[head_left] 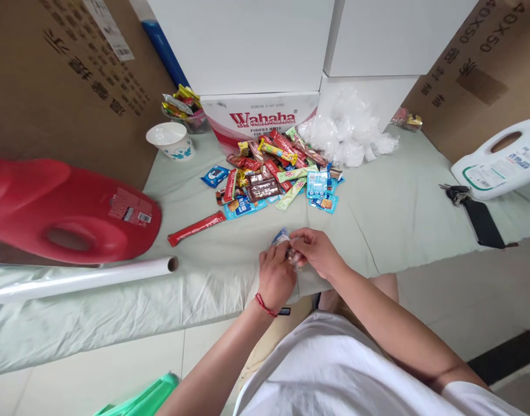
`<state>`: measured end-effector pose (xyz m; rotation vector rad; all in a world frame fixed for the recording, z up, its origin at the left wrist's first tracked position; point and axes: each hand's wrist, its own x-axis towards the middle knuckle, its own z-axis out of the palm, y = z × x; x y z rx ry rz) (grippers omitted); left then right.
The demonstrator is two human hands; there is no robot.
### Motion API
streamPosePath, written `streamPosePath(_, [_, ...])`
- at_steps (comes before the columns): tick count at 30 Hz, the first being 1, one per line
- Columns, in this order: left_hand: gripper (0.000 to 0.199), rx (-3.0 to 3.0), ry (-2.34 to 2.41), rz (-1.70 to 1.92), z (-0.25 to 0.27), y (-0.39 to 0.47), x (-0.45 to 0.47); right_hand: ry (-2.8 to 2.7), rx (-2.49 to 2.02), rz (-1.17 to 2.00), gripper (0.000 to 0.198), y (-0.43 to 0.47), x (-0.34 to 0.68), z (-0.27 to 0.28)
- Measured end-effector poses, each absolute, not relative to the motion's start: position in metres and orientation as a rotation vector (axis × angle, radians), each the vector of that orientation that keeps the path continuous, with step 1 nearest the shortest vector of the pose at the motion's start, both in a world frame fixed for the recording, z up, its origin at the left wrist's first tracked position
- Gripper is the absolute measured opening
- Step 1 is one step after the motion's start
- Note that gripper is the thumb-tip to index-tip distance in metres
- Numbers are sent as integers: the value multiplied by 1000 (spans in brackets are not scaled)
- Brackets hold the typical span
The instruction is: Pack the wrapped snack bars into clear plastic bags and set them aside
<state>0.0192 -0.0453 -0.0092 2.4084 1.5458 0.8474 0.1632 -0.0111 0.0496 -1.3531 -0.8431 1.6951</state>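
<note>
Close to the near edge of the cloth-covered surface, both hands meet on a small clear plastic packet (296, 258) with a blue part at its top. My left hand (277, 278), a red cord at its wrist, has its fingers curled over the packet's left side. My right hand (317, 252) pinches it from the right with thumb and forefinger. The packet's contents look brownish and are mostly covered by fingers. Beyond the hands lies a heap of wrapped snacks (265, 188) in red, brown, green and blue. One long red stick packet (196, 229) points out to the left.
Crumpled clear plastic (349, 130) sits behind right, beside a Wahaha box (265, 110). At left are a paper cup (170, 142), a red jug (87, 214) and a white roll (92, 278). A white bottle (503, 156), keys (456, 196) and a black phone (482, 223) lie right.
</note>
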Motion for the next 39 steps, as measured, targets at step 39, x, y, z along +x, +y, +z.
streamPosePath(39, [47,1981,1237,684,9,3,-7,-1364,-1339,1318,62,-11,189,21])
